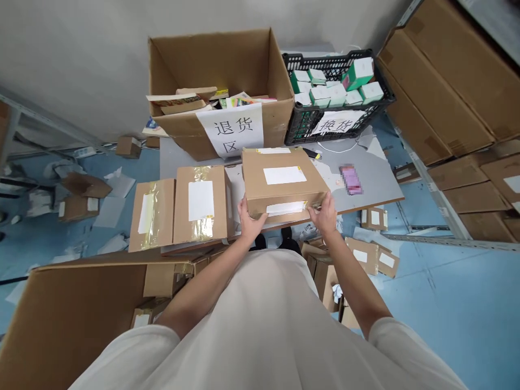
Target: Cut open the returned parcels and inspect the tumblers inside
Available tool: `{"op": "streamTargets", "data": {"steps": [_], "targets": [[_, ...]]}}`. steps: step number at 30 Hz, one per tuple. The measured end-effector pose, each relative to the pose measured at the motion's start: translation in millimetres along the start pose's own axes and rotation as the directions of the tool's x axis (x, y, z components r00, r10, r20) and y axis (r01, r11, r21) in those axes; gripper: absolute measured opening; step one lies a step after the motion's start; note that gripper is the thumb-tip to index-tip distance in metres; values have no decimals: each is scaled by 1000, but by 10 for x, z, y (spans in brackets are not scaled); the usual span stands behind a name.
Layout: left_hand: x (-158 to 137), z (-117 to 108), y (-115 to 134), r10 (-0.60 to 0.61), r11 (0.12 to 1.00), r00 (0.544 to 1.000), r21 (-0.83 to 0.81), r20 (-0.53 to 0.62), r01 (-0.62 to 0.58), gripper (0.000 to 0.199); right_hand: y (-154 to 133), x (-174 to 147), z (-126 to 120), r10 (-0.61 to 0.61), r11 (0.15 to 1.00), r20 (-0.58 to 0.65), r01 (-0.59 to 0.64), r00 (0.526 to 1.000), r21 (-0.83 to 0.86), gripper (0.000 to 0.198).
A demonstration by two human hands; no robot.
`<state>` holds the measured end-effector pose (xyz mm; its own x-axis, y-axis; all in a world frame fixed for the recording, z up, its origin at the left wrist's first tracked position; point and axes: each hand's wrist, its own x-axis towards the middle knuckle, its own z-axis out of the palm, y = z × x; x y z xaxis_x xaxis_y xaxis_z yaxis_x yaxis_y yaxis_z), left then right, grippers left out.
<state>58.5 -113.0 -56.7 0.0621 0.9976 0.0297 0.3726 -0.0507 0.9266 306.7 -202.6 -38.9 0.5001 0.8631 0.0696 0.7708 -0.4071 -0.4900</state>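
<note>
A closed cardboard box (284,187) with white labels on its top and front is between my two hands at the table's front edge. My left hand (249,219) grips its near left corner, the thumb along the front face. At the near right corner my right hand (324,214) holds the same box, fingers bent around the edge. Just left of it stand a taped carton (221,200) and a smaller taped carton (162,216), both with white labels. Whether the held box rests on the table or is slightly raised, I cannot tell.
Behind stand a large open carton (280,114) of books and a black crate (290,127) of green-white boxes, both with paper signs. A box cutter (312,154) and a pixelated pink item (351,180) lie on the grey table (377,184). Stacked cartons (459,81) fill the right rack.
</note>
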Motion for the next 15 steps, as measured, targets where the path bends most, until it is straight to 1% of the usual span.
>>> {"op": "streamTargets", "data": {"steps": [2,4,6,9,12,14,15], "targets": [[-46,-7,207,37,999,999,-15,5,-37,81,-49,-87,-312,-23,992,-74,13,997,-129,74],[-72,40,411,68,997,997,-49,27,-67,80,-100,-236,-634,-17,975,-163,-20,986,-223,72],[-80,153,612,81,993,992,-94,92,-73,75,-148,-426,-936,16,949,-265,-98,964,-298,71],[-110,435,903,89,985,971,-163,220,-53,67,-182,-731,-1320,90,891,-388,-248,917,-380,74],[-217,775,1156,167,963,926,-257,339,-80,65,-135,-1020,-1633,171,835,-473,-382,864,-396,76],[-326,982,1283,244,943,868,-313,432,-109,67,-62,-1203,-1811,216,808,-488,-435,846,-398,77],[-386,1074,1329,278,935,833,-331,478,-123,68,-19,-1290,-1888,233,797,-481,-449,845,-404,77]]}}
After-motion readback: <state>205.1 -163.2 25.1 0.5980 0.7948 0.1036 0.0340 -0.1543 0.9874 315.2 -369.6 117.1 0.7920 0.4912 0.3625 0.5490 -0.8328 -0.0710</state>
